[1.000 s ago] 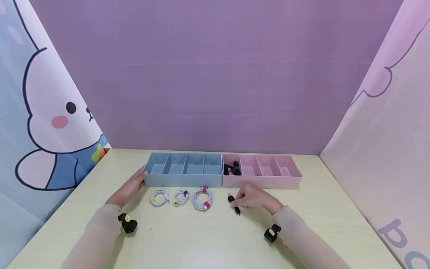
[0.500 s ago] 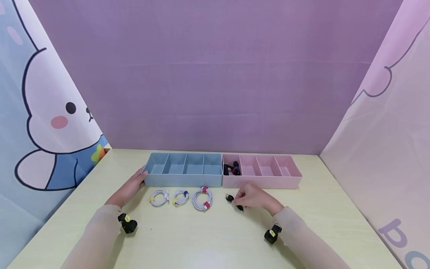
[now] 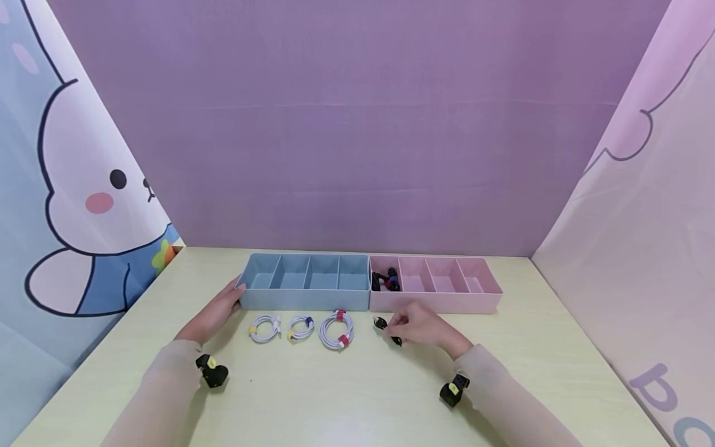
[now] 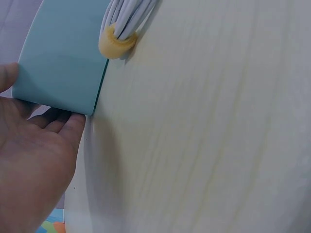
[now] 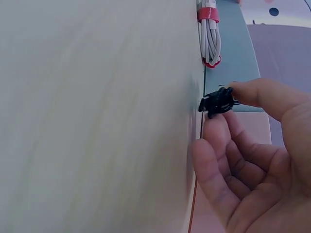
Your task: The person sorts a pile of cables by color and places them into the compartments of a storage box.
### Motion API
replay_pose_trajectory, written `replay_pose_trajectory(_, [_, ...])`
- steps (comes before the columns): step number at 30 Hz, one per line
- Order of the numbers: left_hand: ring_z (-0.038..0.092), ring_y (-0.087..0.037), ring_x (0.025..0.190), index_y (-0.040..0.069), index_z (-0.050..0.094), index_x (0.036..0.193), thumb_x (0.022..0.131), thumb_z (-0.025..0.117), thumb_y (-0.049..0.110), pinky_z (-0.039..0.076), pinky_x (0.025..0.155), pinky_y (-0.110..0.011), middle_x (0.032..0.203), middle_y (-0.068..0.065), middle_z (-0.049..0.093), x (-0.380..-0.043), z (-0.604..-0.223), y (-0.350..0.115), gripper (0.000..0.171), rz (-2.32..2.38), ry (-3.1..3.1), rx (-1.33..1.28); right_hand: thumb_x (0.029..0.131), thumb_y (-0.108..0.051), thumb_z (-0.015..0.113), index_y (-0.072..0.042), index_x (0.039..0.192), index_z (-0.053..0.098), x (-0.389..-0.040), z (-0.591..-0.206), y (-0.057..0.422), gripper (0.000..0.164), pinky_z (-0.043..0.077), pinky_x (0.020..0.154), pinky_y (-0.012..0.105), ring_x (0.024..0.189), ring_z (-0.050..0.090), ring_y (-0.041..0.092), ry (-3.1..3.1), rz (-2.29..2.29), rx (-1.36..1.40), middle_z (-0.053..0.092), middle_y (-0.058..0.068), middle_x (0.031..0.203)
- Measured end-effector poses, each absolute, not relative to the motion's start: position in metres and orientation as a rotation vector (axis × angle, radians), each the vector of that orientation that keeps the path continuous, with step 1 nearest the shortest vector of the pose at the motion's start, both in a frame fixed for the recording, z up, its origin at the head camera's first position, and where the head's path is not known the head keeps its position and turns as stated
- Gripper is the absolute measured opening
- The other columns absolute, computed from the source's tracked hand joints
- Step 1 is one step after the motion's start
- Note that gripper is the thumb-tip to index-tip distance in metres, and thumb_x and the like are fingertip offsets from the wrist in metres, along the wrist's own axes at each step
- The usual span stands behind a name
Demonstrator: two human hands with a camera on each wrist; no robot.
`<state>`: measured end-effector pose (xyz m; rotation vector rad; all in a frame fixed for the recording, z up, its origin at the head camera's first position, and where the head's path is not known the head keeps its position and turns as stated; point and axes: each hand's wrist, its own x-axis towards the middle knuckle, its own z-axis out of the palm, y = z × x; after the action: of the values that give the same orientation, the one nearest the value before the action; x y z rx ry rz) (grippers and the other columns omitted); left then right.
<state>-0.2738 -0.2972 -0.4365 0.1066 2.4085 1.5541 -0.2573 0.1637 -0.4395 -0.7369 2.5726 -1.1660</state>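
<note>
In the head view, my right hand [image 3: 416, 324] pinches a small black cable bundle [image 3: 381, 323] between thumb and fingertips, in front of the pink divided box [image 3: 436, 303]. The right wrist view shows the coiled black cable [image 5: 218, 101] between the thumb and a fingertip, the other fingers loosely bent. At the left end of the blue divided box [image 3: 304, 300], my left hand [image 3: 220, 307] grips the corner. Its thumb is at the rim and its fingers lie against the end wall of the blue box [image 4: 63, 58] in the left wrist view.
Three coiled white cables lie before the blue box: one with a yellow tie [image 3: 265, 329], one with blue and yellow ties [image 3: 301, 328], a larger one with red ties [image 3: 337, 330]. Black items [image 3: 386, 280] sit in the pink box's leftmost compartment. A purple backdrop [image 3: 357, 124] stands behind.
The black cable bundle has turned in my right fingers and shifted slightly toward the boxes. My right hand has barely moved; my left hand stays on the blue box.
</note>
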Motion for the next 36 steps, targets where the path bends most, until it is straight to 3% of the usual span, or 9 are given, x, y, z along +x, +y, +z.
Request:
replay_pose_trajectory(15, [-0.004,-0.038,0.151,0.018,-0.012,0.16,0.11,0.022,0.048,0.012,0.121,-0.056,0.166,-0.014,-0.012,-0.274,-0.438,-0.297,0.068,1.555,2.413,0.094,0.091,-0.026,0.074,-0.014,0.085,0.075,-0.258,-0.428,0.161,0.013,0.048,0.057,0.025,0.065,0.056,0.01,2.697,-1.242,-0.662,0.066,-0.005,0.075])
replay_pose_trajectory(36, [-0.004,-0.038,0.151,0.019,-0.012,0.16,0.109,0.023,0.051,0.012,0.121,-0.055,0.166,-0.014,-0.013,-0.275,-0.438,-0.297,0.069,1.563,2.407,0.084,0.094,-0.028,0.072,-0.012,0.093,0.076,-0.264,-0.412,0.159,0.016,0.051,0.06,0.027,0.07,0.059,0.014,2.688,-1.356,-0.55,0.067,-0.002,0.08])
